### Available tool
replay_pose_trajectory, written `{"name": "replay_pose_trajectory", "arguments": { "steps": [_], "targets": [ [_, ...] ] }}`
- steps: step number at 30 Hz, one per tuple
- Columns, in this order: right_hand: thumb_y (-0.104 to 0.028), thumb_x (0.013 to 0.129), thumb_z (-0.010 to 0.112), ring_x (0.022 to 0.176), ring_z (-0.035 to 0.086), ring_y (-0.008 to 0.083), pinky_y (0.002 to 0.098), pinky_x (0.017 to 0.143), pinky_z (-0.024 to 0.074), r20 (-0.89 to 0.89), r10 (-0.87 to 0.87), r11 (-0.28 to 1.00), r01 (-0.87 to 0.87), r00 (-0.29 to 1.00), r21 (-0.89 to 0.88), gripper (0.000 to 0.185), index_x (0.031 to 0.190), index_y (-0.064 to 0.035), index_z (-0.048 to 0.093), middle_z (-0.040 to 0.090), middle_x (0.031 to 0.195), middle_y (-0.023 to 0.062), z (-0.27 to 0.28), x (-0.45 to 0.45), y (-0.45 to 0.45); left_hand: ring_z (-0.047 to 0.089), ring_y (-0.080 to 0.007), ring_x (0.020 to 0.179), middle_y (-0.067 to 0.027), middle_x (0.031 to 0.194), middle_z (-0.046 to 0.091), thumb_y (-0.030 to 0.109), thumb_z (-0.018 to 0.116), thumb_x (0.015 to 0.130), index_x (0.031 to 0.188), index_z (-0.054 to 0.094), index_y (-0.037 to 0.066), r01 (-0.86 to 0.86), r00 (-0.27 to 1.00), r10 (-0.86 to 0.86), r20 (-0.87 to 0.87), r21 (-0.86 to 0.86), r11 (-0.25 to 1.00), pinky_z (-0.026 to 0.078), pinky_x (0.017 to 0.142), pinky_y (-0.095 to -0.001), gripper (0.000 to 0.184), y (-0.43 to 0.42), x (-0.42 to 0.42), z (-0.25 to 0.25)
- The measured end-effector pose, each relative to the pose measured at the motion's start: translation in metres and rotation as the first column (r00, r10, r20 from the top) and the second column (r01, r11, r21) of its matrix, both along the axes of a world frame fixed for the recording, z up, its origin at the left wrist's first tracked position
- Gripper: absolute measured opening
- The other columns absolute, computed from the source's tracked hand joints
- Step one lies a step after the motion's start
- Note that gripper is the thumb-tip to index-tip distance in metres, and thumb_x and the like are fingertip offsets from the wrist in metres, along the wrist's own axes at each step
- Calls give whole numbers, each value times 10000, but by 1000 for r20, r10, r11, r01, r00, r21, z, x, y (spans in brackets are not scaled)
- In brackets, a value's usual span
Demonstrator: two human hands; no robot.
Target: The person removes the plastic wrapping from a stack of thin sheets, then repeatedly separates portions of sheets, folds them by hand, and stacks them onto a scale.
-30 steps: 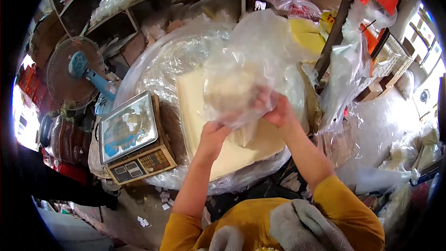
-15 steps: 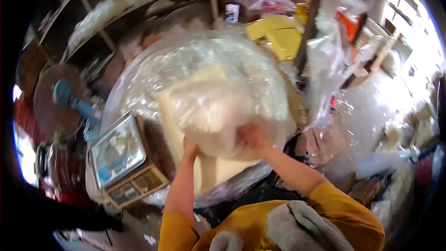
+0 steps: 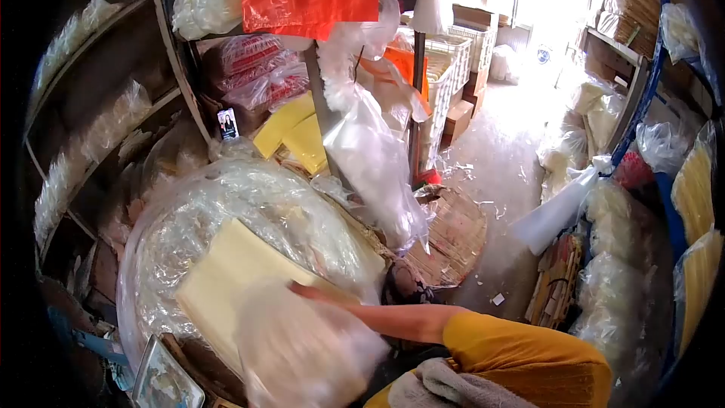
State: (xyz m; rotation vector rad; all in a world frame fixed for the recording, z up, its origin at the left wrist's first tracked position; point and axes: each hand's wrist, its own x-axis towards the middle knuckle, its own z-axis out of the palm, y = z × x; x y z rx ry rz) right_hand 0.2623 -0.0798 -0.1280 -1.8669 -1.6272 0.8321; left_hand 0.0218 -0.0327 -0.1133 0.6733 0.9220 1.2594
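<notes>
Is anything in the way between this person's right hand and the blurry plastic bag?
Nothing visible is: the right hand is at the upper edge of the plastic bag, no other object showing between them. Blur leaves its grip unclear.

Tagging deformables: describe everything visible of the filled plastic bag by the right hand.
The filled plastic bag looks translucent and bulging, its pale tan contents too blurred to identify. It overlaps the cream sheets in view, its lower end cut off by the frame. The right hand is at its upper edge; grip unclear.
</notes>
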Motion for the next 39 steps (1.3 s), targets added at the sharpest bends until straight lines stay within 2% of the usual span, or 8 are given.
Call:
{"name": "replay_pose_trajectory", "arguments": {
  "steps": [3,5,13,18,24,28,33,39],
  "targets": [
    [-236,950,449,956,567,289,360,886,423,-159,40,972,-1,986,237,291,961,34,557,608,923,159,98,-7,-3,579,-269,819,-135,964,618,133,550,880,1053,580,8,35,988,-95,120,424,905,471,716,-388,215,41,-8,78],
    [-207,918,479,943,571,313,395,856,437,-390,177,904,7,903,427,233,964,8,555,607,899,157,142,-2,-15,585,-290,815,-138,956,613,-2,534,827,995,597,18,319,431,634,-642,766,559,476,713,-385,181,19,8,189],
    [-80,751,554,853,524,263,407,855,371,475,387,559,-611,790,561,156,906,-64,557,543,837,105,86,43,-91,578,-329,794,-119,873,614,-41,526,748,932,600,4,768,313,796,-518,631,109,478,700,-423,203,-81,27,186],
    [-87,759,546,863,531,258,414,839,385,445,527,623,-685,724,378,125,879,-63,569,564,880,105,105,57,-123,608,-240,812,-95,862,626,-26,505,782,939,588,-18,140,407,231,-884,310,940,478,685,-349,178,-134,0,108],
    [-94,777,546,983,560,272,418,821,431,586,488,336,-759,647,558,169,941,-60,571,527,1217,136,134,30,-129,587,-179,998,-95,1052,617,-35,511,799,1158,556,-21,139,979,-106,-172,193,971,462,814,-270,362,-184,65,75],
    [-110,785,547,1001,590,276,406,753,482,510,684,255,-825,523,504,213,994,-71,567,549,1209,104,129,8,-114,587,-145,923,-64,1003,636,3,533,848,1095,603,-25,262,908,-125,-401,306,915,464,811,-282,258,-183,78,30],
    [-130,812,546,734,654,298,405,588,504,314,706,682,-729,634,-62,239,1050,-111,544,657,895,84,103,-4,-93,601,-137,765,-56,840,644,16,573,801,893,595,6,287,927,-244,-286,119,950,479,689,-284,96,-191,77,20],
    [-232,867,526,706,639,287,384,625,496,301,573,793,-608,762,29,178,981,-111,589,666,805,78,107,-3,-88,587,-254,728,-121,769,609,23,609,738,908,645,81,357,213,469,-857,515,779,486,628,-345,183,-202,80,53]
  ]
}}
